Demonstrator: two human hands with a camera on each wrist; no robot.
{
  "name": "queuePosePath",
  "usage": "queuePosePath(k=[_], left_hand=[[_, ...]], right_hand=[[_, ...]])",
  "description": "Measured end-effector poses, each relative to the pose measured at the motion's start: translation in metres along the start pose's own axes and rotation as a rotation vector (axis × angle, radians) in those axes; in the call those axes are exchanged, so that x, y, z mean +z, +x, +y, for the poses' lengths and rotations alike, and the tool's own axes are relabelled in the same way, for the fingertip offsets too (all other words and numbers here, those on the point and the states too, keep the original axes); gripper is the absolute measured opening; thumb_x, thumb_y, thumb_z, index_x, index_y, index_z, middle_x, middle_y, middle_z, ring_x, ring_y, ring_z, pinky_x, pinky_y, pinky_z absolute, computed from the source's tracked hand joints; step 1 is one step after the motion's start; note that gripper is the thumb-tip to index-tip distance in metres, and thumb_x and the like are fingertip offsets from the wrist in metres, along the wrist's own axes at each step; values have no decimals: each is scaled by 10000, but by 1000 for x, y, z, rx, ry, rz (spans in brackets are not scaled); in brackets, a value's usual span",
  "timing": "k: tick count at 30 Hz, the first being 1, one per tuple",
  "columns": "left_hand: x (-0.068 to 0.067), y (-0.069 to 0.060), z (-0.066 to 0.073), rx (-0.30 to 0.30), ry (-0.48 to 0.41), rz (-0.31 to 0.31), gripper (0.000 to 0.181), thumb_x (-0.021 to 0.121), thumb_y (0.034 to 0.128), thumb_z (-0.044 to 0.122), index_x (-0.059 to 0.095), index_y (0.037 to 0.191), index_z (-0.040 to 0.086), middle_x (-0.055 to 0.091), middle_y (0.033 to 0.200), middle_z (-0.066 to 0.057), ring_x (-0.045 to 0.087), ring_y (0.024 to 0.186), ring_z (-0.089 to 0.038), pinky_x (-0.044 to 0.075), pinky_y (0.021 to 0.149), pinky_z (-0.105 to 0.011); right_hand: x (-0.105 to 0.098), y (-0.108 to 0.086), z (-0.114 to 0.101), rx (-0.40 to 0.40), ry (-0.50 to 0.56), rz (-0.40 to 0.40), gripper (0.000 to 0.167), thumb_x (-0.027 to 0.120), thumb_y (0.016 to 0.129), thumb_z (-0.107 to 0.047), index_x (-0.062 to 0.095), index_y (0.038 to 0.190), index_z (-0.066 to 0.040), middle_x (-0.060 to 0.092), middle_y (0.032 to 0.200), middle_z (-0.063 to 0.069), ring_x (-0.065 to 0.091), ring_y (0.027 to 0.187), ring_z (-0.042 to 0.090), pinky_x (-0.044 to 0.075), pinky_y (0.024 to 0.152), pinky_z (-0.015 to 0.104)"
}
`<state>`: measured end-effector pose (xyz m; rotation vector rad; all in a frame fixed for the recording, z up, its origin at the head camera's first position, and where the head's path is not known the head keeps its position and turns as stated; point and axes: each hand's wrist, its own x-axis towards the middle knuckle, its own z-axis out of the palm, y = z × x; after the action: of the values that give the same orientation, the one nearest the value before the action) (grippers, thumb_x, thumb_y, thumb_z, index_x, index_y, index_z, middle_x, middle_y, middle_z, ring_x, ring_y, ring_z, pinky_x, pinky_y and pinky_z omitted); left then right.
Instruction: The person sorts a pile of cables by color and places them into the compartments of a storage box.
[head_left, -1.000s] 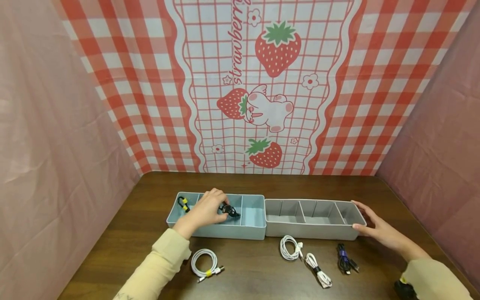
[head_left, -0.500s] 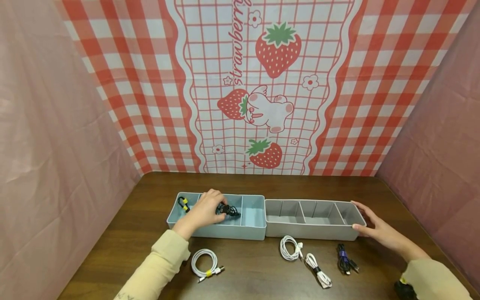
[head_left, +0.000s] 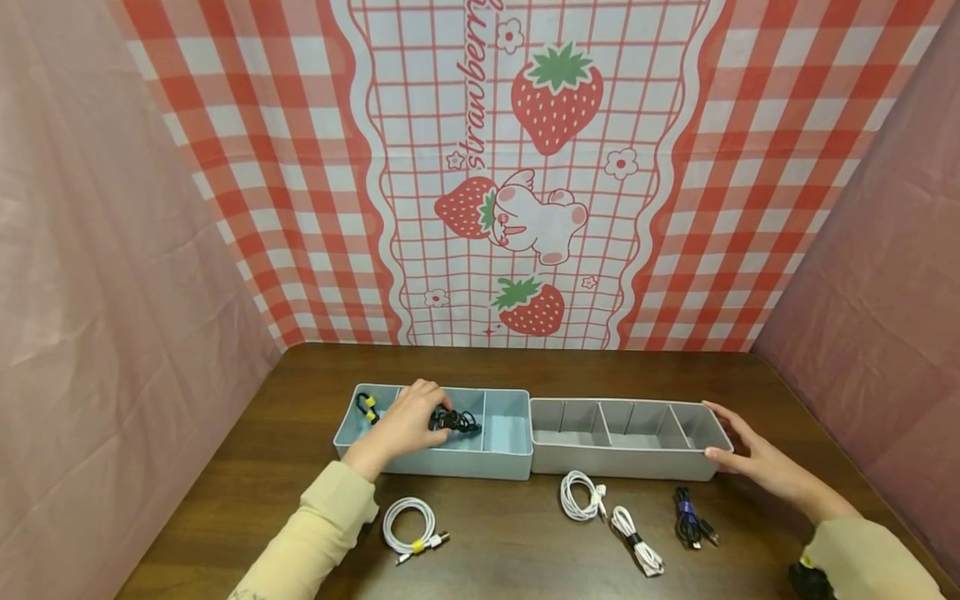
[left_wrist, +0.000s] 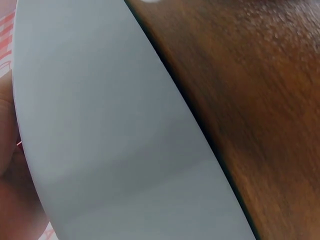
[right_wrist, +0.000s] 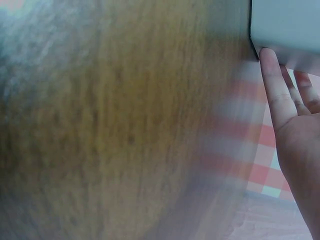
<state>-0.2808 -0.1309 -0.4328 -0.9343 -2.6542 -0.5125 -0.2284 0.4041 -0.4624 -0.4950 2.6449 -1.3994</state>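
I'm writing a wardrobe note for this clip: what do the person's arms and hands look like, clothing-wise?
The pale yellow, long fabric left sleeve ends in a wide cuff and bears a small, faint dark marking near the picture's bottom edge. The pale yellow fabric right sleeve matches in colour. The left hand and right hand show no gloves.

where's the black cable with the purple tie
In the head view, the purple-tied black cable lies on the table at lower right, in front of the gray organizer near its right end, and right of the black-tied white cable.
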Motion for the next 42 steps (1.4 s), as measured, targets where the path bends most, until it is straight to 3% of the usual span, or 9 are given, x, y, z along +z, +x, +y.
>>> queuePosePath(k=[9, 18, 42], left_hand=[[-3, -3, -2, -6, -8, -12, 341, 812, 708, 258, 634, 970, 133, 594, 990, 2, 509, 1043, -216, 393, 907, -451], [-14, -5, 5, -8, 15, -39, 402, 795, 740, 303, 645, 1055, 103, 603, 1045, -21, 511, 1075, -232, 392, 929, -458], [-45, 1, 44, 37, 73, -29, 441, 761, 772, 378, 627, 1124, 149, 608, 1114, 8, 504, 1096, -196, 383, 950, -430]], right_hand=[[0, 1, 1, -11, 13, -2, 709, 527, 956, -104, 77, 1503, -89, 252, 1339, 195, 436, 1023, -67, 535, 740, 282], [-1, 0, -4, 7, 12, -9, 719, 527, 960, -124, 64, 1509, -110, 240, 1361, 237, 418, 1025, -81, 529, 740, 266], [0, 1, 0, -8, 18, -5, 715, 528, 957, -107, 68, 1506, -97, 243, 1342, 183, 418, 1031, -65, 529, 743, 262]])
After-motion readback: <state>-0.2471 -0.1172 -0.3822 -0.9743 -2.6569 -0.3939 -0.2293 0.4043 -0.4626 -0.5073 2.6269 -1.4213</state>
